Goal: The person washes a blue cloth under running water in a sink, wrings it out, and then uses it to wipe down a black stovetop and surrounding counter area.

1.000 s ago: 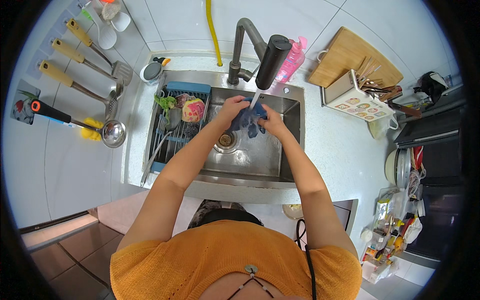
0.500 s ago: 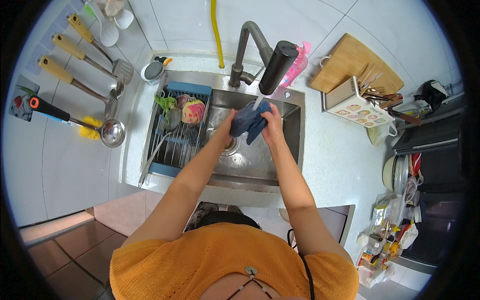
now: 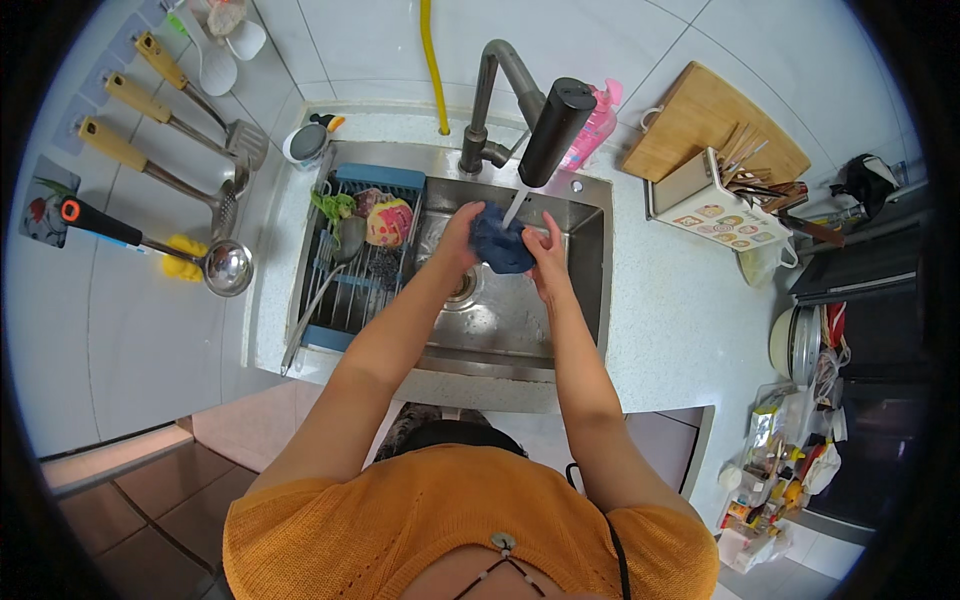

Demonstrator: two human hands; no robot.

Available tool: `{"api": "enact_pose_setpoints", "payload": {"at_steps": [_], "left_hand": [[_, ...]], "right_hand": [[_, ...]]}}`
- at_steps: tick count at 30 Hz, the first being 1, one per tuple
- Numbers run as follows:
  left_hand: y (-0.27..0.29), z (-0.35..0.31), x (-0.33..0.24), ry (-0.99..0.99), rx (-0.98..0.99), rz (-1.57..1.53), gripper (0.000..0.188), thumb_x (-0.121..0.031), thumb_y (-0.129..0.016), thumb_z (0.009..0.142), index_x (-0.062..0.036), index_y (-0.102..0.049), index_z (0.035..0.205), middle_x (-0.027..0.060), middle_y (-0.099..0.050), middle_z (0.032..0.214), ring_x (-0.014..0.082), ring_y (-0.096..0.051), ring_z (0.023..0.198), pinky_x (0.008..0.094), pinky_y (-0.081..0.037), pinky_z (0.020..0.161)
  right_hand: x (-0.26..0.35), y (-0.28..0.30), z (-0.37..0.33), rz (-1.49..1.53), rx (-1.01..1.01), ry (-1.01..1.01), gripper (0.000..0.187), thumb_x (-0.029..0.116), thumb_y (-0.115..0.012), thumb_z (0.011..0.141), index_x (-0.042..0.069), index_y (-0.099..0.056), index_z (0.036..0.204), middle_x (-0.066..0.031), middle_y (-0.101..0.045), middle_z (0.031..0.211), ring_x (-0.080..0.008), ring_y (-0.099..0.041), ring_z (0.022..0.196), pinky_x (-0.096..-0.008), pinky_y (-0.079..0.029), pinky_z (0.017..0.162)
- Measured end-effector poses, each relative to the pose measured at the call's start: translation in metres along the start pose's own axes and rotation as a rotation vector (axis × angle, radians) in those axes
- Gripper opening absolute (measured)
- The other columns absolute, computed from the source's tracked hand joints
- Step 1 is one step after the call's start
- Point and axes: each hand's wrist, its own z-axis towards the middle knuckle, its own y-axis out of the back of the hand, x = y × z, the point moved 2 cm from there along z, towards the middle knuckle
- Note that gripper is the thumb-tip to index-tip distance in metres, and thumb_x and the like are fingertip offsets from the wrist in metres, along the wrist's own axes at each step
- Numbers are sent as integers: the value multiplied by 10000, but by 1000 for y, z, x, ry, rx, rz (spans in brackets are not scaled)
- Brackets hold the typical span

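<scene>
A dark blue cloth [image 3: 500, 243] is bunched between both my hands over the steel sink [image 3: 515, 320]. My left hand [image 3: 460, 232] grips its left side and my right hand [image 3: 547, 262] presses its right side. A thin stream of water runs from the dark pull-out faucet head [image 3: 553, 130] onto the cloth. The drain [image 3: 463, 288] lies just below my left wrist.
A blue-framed drying rack [image 3: 350, 270] with vegetables, a spoon and a colourful sponge fills the sink's left part. Ladles and spatulas [image 3: 180, 170] hang on the left wall. A cutting board [image 3: 700, 120] and utensil caddy [image 3: 715, 205] stand on the right counter. A pink bottle [image 3: 597, 125] stands behind the faucet.
Both hands kept the cloth and worked it under the running water, lifting it slightly toward the faucet head. The view has shifted a little.
</scene>
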Motion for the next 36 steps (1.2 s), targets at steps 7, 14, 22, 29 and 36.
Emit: {"api": "enact_pose_setpoints", "payload": {"at_steps": [7,14,22,29,36], "left_hand": [[2,-7,-14,144,-54,114,319,-389,-517,850,-138,-568,1041,62,-601,1025,252,-574,943,483,-441,846],[19,-29,29,287,-10,-80,409,-498,-465,853,-180,-548,1097,32,-571,1088,225,-548,949,508,-418,834],[10,14,16,-153,-57,50,278,-353,-509,874,-101,-540,986,55,-603,914,200,-598,762,356,-511,709],[32,36,11,-195,-156,333,289,-376,-505,882,-98,-579,853,52,-585,759,174,-582,746,317,-476,645],[-44,-32,18,-407,-387,485,361,-330,-469,887,-17,-589,750,40,-542,659,143,-479,591,314,-406,577]], "right_hand": [[14,7,18,-278,32,-55,367,215,-654,795,143,-556,1142,12,-595,951,-80,-554,739,-232,-423,522],[26,-30,5,-82,142,-38,316,184,-614,834,90,-552,1129,-21,-609,910,-93,-596,718,-222,-500,582],[-13,13,22,280,-102,-131,303,219,-581,861,97,-525,1133,-30,-583,990,-139,-580,854,-303,-494,676],[-9,-56,-29,-268,-252,599,283,188,-573,863,36,-532,1098,-67,-559,1034,-152,-499,963,-271,-410,830],[2,-47,5,-453,-358,401,288,256,-502,887,-18,-564,950,-161,-585,939,-214,-543,846,-316,-412,782]]}}
